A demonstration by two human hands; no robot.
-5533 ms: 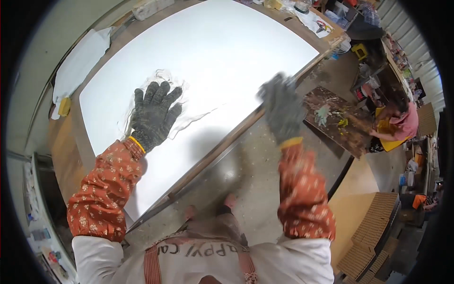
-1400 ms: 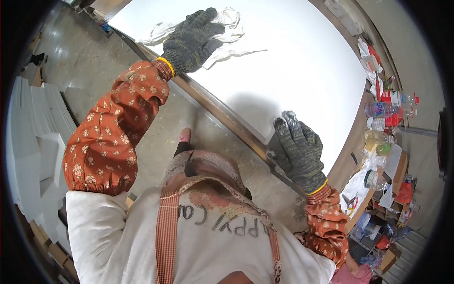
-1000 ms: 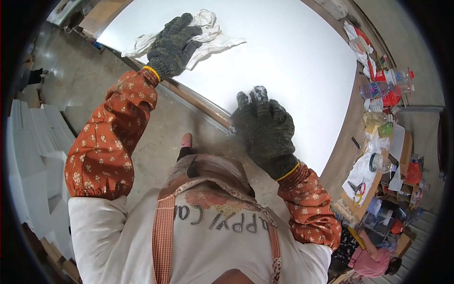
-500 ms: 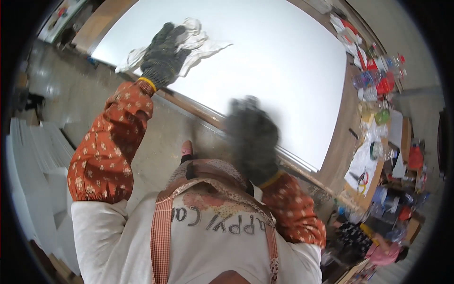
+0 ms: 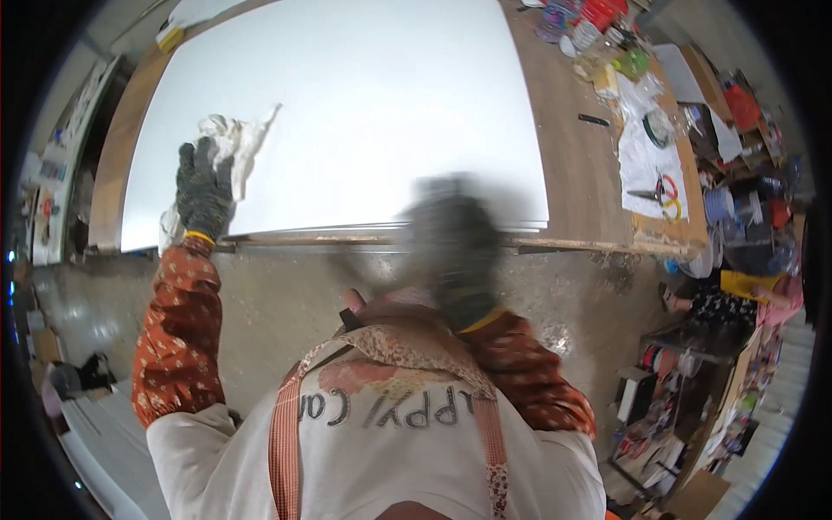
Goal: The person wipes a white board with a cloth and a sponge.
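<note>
A large white sheet (image 5: 364, 130) lies flat, with what look like more sheets beneath it at the near edge. My left hand (image 5: 205, 186), in a dark knitted glove with a yellow cuff, is near the sheet's near left corner. Its fingers are stretched out over a crumpled white cloth (image 5: 253, 147), which spreads past them on the far and right sides. My right hand (image 5: 459, 260), in a matching glove, is over the sheet's near edge toward the right. Motion smears its fingers, so I cannot make out their pose or anything in them.
The sheet rests on a brown wooden table (image 5: 572, 165). At its right are a black marker (image 5: 593, 120), scissors (image 5: 667, 195) with red and yellow handles, a plastic bottle (image 5: 555, 22) and other clutter. A seated person (image 5: 737, 295) is at the far right.
My view has turned, so the table's near edge now runs nearly level. In the picture, my left hand and the cloth have shifted left and lower. My right hand is blurred in both frames.
</note>
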